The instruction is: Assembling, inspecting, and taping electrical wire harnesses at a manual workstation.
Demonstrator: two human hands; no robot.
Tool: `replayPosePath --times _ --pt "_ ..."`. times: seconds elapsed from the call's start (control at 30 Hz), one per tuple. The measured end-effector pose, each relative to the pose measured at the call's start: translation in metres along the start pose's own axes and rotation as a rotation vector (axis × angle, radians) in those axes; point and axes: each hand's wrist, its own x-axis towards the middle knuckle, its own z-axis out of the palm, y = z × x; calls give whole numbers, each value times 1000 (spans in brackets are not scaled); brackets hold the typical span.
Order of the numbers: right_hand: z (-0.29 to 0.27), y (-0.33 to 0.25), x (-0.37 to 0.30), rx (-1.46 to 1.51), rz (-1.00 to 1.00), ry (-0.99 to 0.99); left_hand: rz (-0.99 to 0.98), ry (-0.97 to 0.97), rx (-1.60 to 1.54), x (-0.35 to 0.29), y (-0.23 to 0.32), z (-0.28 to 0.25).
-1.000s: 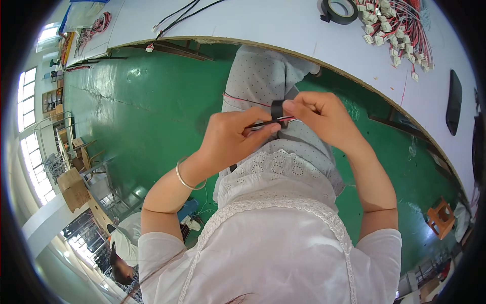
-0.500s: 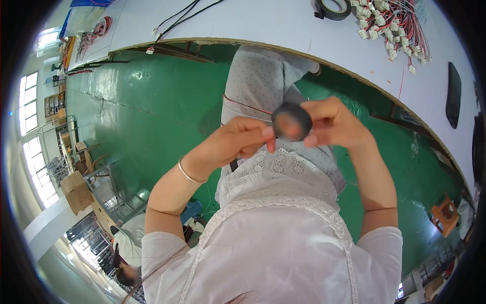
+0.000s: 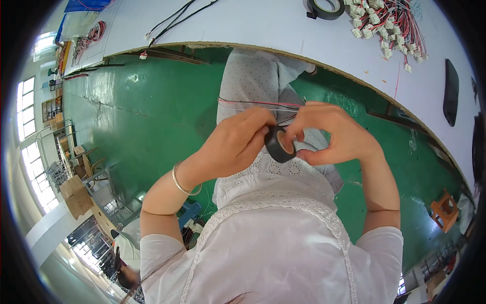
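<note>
Beyond our hands: table (image 3: 253, 30), spare tape (image 3: 324, 14), plug-ended wires (image 3: 387, 30) heaped further right. Thin wires (image 3: 253, 103) cross just past our left hand (image 3: 235, 138), bent inward, fingertips together by the black tape roll (image 3: 276, 146); its grasp we cannot tell. Right hand (image 3: 331, 133), curled, grips the roll, fingers at its hole.

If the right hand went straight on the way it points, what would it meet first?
Most likely the black tape roll, right by the right hand's fingertips; exact contact is unclear.
</note>
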Motion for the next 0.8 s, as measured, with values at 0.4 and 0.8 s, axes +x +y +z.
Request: replayPosePath --times 0.4,0.8 --pt "20 16 20 221 543 278 286 227 521 6 -14 14" --pt "26 36 -6 804 331 360 -380 77 -715 4 -7 6"
